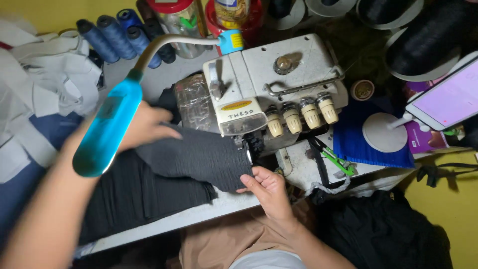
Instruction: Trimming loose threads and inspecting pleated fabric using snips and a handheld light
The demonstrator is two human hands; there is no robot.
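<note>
A piece of dark grey ribbed fabric point(199, 157) lies on the table in front of a white overlock sewing machine point(279, 84), its right end under the machine's presser foot. My left hand point(144, 127) rests flat on the fabric's far left end, partly hidden behind a blue gooseneck lamp point(107, 129). My right hand point(266, 187) pinches the fabric's near right corner beside the needle area. More dark fabric point(134, 194) is stacked under the piece.
Blue thread cones point(117, 35) and jars stand at the back. White cloth point(45, 84) is piled at left. Green-handled snips point(336, 159) lie right of the machine, near a blue mat point(358, 144), a phone point(448, 97) on a stand, and black thread cones point(428, 40).
</note>
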